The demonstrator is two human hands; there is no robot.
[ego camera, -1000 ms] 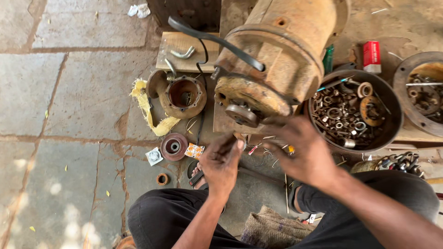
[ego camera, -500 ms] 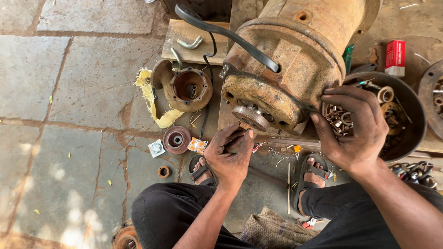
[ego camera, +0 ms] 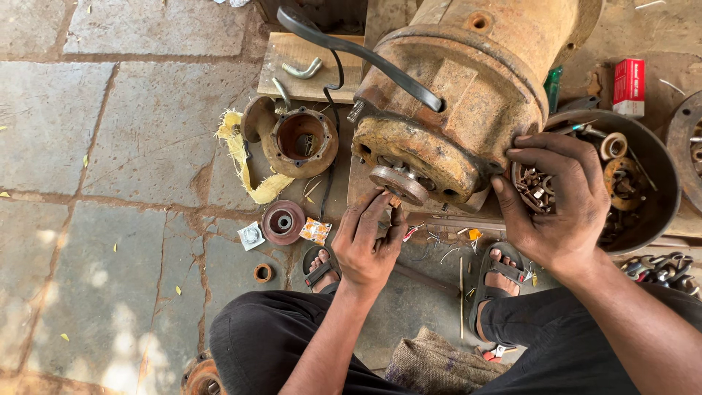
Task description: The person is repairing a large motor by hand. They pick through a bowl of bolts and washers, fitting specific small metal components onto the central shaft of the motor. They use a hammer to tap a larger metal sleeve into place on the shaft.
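bare forearms, black trousers (ego camera: 270,336) — black strapped sandals (ego camera: 319,272) on both feet.

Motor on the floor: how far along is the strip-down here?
Done: a rusty housing and a small pulley lie off the motor on the floor, with loose hardware in the bowl. In hand: the left hand works at the disc on the shaft end while the right hand steadies the motor. Left: the disc and end cover remain mounted.

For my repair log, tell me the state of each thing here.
Rusty motor housing: lying on its side, end facing the person.
Left hand: fingers at the shaft disc.
Right hand: pressed on housing's rim.
Parts bowl: full of small parts.
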